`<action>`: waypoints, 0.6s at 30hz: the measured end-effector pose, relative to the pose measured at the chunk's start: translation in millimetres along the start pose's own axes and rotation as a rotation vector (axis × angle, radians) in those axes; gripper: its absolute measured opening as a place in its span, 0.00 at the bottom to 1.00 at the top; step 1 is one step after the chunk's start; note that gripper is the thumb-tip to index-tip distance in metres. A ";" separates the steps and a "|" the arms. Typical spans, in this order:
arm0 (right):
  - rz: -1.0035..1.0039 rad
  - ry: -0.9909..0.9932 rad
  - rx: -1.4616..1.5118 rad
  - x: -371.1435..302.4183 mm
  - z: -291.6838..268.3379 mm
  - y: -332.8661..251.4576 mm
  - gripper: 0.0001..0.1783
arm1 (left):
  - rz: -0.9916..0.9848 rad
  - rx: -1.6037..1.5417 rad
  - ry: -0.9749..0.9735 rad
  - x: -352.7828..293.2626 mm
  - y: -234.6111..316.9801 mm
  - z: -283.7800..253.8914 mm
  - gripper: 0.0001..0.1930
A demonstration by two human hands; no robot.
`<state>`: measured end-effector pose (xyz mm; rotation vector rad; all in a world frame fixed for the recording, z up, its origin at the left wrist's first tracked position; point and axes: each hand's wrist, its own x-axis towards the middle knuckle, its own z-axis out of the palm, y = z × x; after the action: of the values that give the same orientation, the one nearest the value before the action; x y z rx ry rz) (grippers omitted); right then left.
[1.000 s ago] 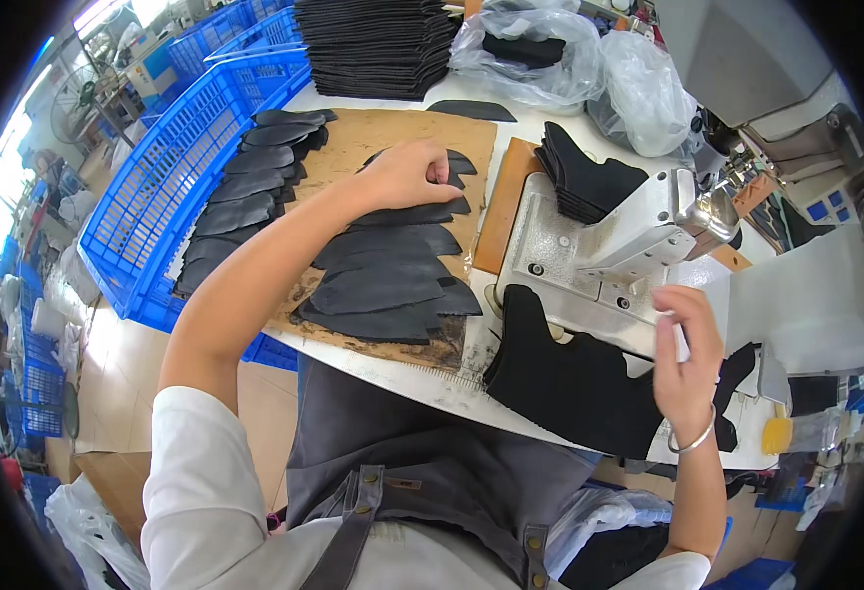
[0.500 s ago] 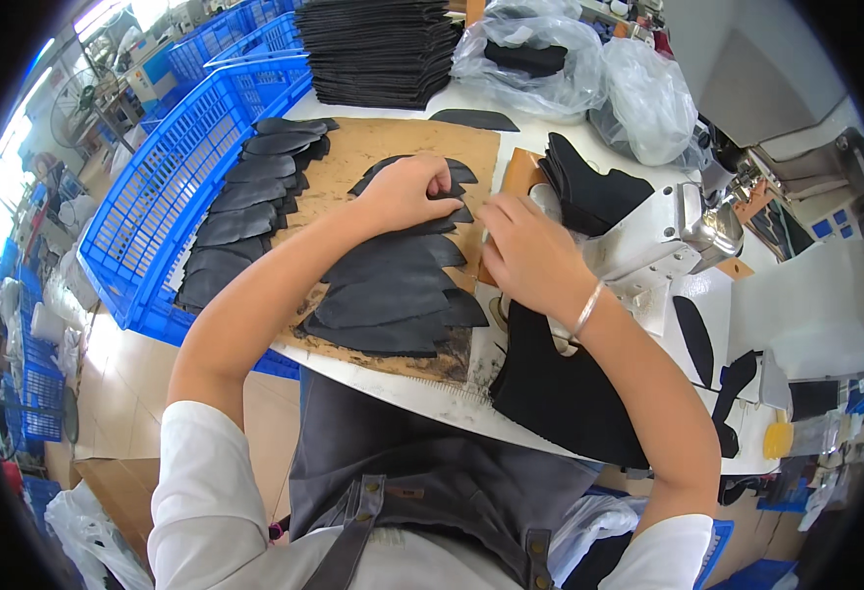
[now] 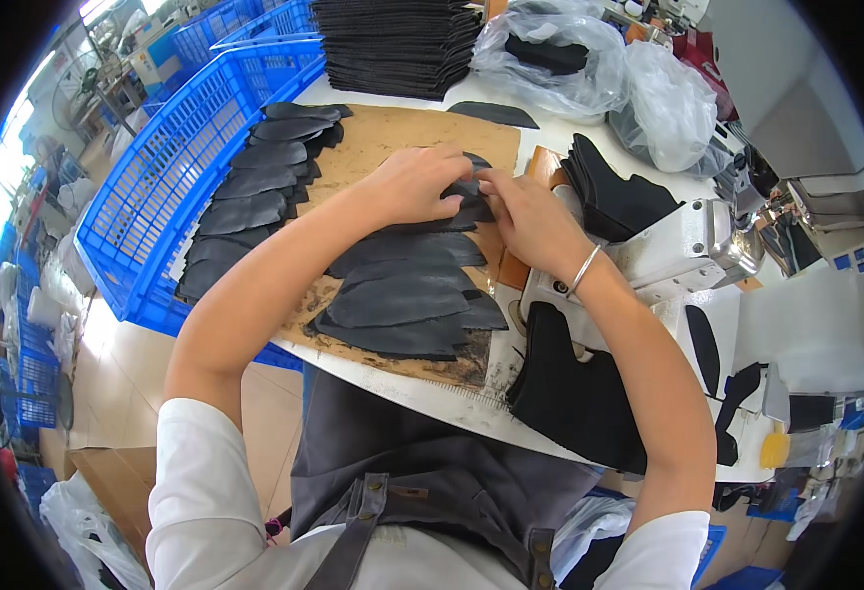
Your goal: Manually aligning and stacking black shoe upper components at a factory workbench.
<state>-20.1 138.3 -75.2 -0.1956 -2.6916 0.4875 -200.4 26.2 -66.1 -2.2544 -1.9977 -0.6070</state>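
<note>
At the counter's (image 3: 398, 388) left edge I have a blue crate (image 3: 152, 211), and just beside it a left row (image 3: 260, 180) of overlapping dark, leaf-shaped pieces running along the left edge of the brown board (image 3: 373, 128). A tall black stack (image 3: 393, 49) stands at the counter's far edge. My left hand (image 3: 417, 187) curls over the upper part of the middle row (image 3: 403, 290) of similar pieces, which reaches down to the board's near edge; I cannot tell whether its fingers pinch one. A single dark piece (image 3: 494, 114) lies at the board's far right corner. My right hand (image 3: 530, 221), a bangle (image 3: 584, 270) on its wrist, brings bunched fingertips to that row's right side, close to the left hand's; their grip is unclear to me. Right of the board sit a pale metal machine (image 3: 683, 241), a smaller black stack (image 3: 609, 192) behind it, and black fabric (image 3: 579, 398) at the counter's near edge.
</note>
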 end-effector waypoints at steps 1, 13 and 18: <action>-0.009 0.004 -0.001 -1.1 0.0 0.7 0.18 | 0.021 0.024 -0.035 0.7 0.4 -1.1 0.14; -0.125 -0.011 -0.035 -4.2 -4.0 4.0 0.15 | 0.011 0.190 -0.096 8.7 14.9 -3.7 0.14; -0.099 -0.023 -0.014 -4.1 -5.4 2.9 0.14 | -0.029 0.169 -0.004 8.4 14.5 3.1 0.11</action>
<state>-14.0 141.8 -73.1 -0.0603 -2.7120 0.4437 -185.0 32.9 -63.2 -2.1334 -2.0041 -0.4182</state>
